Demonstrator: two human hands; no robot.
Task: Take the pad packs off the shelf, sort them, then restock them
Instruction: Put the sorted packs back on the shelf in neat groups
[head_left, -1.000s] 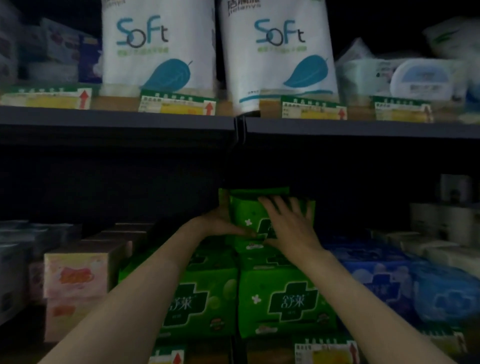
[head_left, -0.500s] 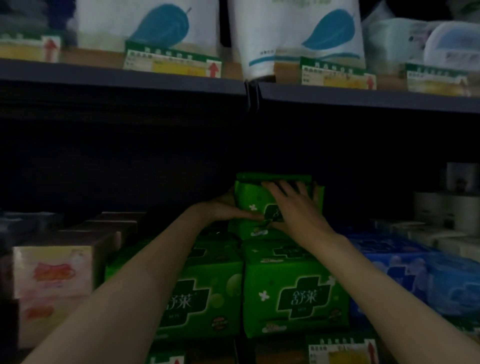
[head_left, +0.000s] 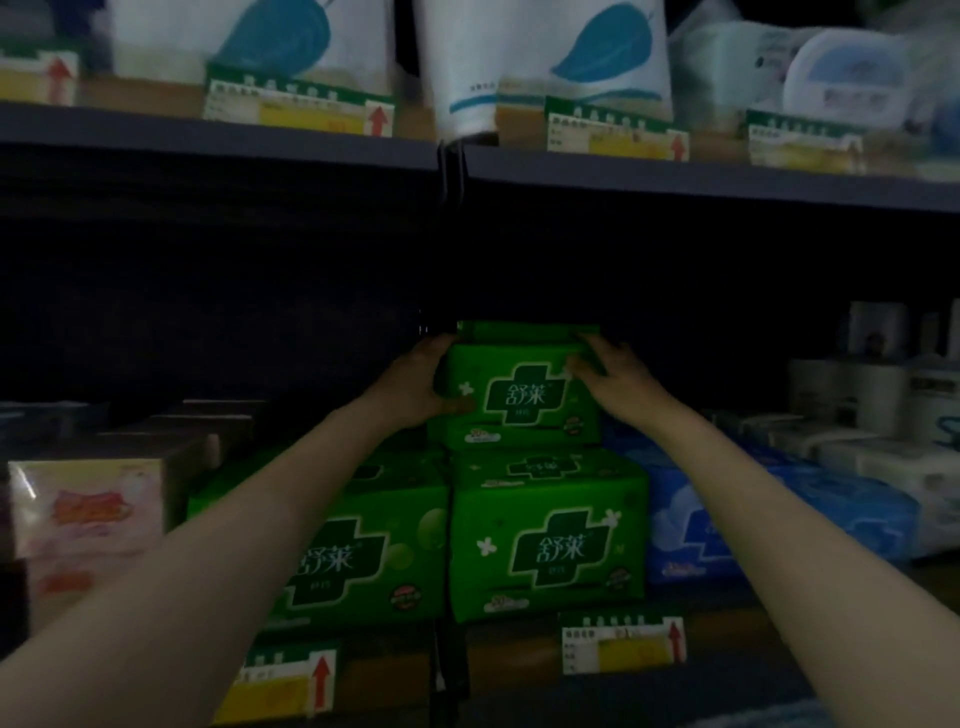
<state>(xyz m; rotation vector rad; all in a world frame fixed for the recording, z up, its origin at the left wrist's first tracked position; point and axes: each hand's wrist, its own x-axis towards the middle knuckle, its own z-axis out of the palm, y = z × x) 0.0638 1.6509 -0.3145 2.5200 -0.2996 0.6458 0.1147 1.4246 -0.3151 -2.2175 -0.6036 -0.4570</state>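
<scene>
A green pad pack (head_left: 519, 400) with a dark cross logo sits on top of the green stack, deep in the dim shelf. My left hand (head_left: 415, 387) grips its left side, thumb across the front. My right hand (head_left: 610, 374) grips its upper right corner. Another thin green pack (head_left: 524, 329) lies flat on top of it. Below stand two larger green packs, one on the right (head_left: 550, 540) and one on the left (head_left: 358, 551).
Blue pad packs (head_left: 769, 525) lie right of the green stack, pink-and-white packs (head_left: 88, 509) to the left. White tissue packs (head_left: 878, 400) fill the far right. The upper shelf edge (head_left: 675, 174) carries price tags and white paper rolls (head_left: 545, 57).
My right hand slid from the pack's front face to its right corner, uncovering the logo. The left hand stays on the left side. The view tilted down slightly.
</scene>
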